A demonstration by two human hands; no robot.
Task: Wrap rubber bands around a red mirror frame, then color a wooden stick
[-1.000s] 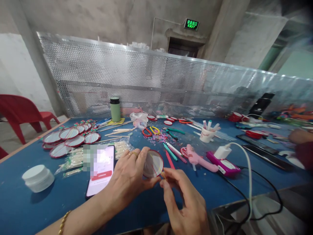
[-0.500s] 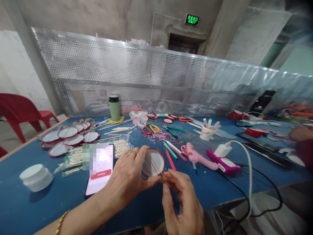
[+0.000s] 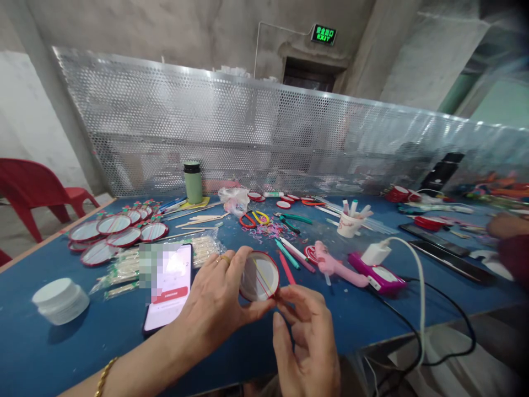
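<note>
Between the thumb and fingers of my left hand (image 3: 217,295) is a round red-rimmed disc (image 3: 259,275), held tilted above the table. Its pale face has thin yellow and red strings running across it. My right hand (image 3: 308,336) is at the disc's lower right edge, its fingertips by the rim and its thumb apart from them. Nothing shows between the right thumb and fingers. A lit phone (image 3: 171,289) lies beside my left wrist. Right behind the disc are a red pen (image 3: 286,268) and other pens.
Similar red-rimmed discs (image 3: 124,237) pile up at the left, near a white jar (image 3: 61,300). A pink glue gun (image 3: 336,266), purple power bank (image 3: 382,278) and cables lie right. Behind stand a paper cup (image 3: 348,226) and green bottle (image 3: 193,183). Someone's hand (image 3: 506,225) is far right.
My right thumb has come away from the fingers and the yellow string end is no longer pinched there. A red string now shows more plainly across the disc. My left hand is nearly still.
</note>
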